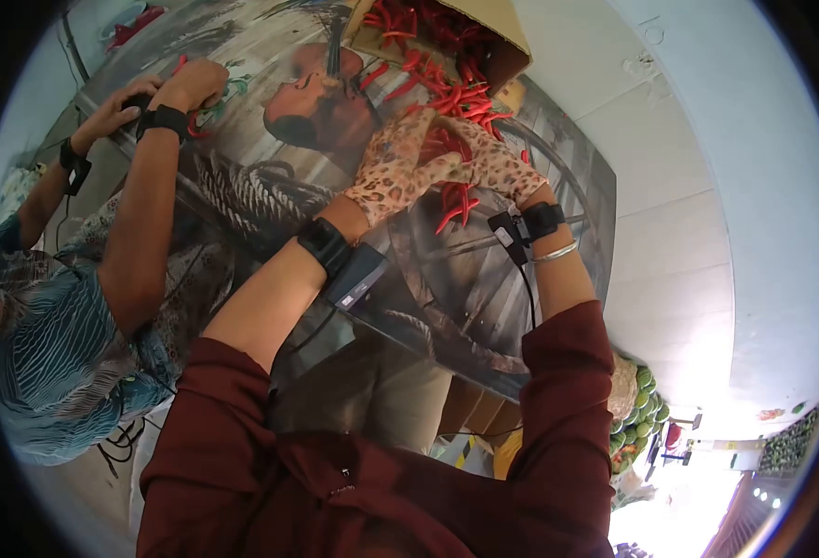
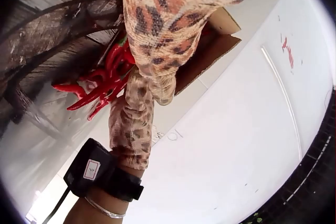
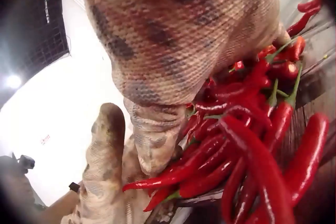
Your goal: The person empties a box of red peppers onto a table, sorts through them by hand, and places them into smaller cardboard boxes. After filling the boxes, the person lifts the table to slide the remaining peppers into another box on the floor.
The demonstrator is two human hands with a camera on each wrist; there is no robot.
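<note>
In the head view, my left hand and right hand, both in leopard-print gloves, come together around a bunch of red chili peppers. Several peppers stick out below the hands, toward me. The right wrist view shows glossy peppers with green stems packed between the gloves, the left thumb raised beside them. Curved fingers hold the bunch from both sides, and the gloves hide part of it. Just beyond the hands, a loose pile of chili peppers spreads from the mouth of a cardboard box.
The table has a printed cover with a violin and a wheel. At its left side another person's hands work near a red pepper. A white wall stands to the right. Cables hang from the wrist cameras.
</note>
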